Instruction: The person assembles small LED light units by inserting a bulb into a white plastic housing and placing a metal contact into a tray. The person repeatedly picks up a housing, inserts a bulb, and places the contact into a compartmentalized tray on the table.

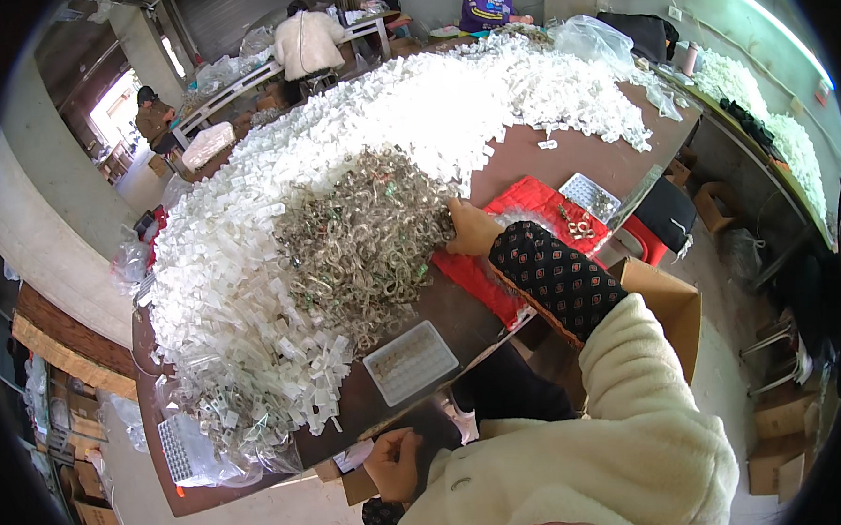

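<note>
A heap of small shiny grey-brown looped pieces [372, 236] lies on the brown table [501, 170]. My right hand [473, 228] reaches to the heap's right edge, with its fingers bent together against the pieces; what they grip is too small to make out. By the table's near edge, my left hand [393, 464] is held low with curled fingers, and anything inside it is hidden. Between my hands, a white gridded tray [412, 364] sits near that edge, with small pieces in part of it. Under my right forearm spreads a red cloth or bag [483, 288].
White plastic pieces [385, 104] form a large pile behind and left of the heap. A second gridded tray [589, 197] and several metal rings [578, 227] lie at the right. A cardboard box [662, 318] stands beside my right arm. Other people work at the back tables.
</note>
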A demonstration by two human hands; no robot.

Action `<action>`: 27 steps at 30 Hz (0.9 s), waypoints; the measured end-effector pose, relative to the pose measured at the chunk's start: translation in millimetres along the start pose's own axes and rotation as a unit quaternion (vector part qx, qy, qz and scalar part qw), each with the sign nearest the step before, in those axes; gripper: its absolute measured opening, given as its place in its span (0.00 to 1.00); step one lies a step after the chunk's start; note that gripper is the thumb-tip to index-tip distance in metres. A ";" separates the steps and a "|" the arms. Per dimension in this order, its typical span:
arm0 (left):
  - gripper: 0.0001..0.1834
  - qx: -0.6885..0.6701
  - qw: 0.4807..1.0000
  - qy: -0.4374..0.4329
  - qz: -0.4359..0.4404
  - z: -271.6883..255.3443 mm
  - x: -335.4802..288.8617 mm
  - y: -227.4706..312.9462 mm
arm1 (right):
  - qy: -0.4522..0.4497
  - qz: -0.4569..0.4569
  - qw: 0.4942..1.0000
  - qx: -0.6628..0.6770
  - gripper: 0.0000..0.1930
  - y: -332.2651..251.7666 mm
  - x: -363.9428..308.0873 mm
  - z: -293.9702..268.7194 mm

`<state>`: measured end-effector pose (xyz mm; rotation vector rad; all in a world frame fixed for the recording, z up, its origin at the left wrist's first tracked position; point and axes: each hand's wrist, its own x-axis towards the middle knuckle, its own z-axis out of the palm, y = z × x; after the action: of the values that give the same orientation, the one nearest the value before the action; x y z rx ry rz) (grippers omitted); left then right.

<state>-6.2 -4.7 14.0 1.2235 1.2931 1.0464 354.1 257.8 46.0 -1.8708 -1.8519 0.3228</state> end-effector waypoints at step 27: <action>0.06 -0.014 0.999 -0.046 -0.014 13.5 -12.9 4.2 | 0.042 -0.147 0.987 -0.046 0.22 -79.6 -157.6 -12.6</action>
<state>7.1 -17.8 18.3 1.2146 1.2177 0.9743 282.5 97.6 69.6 -1.6085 -2.0789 0.0580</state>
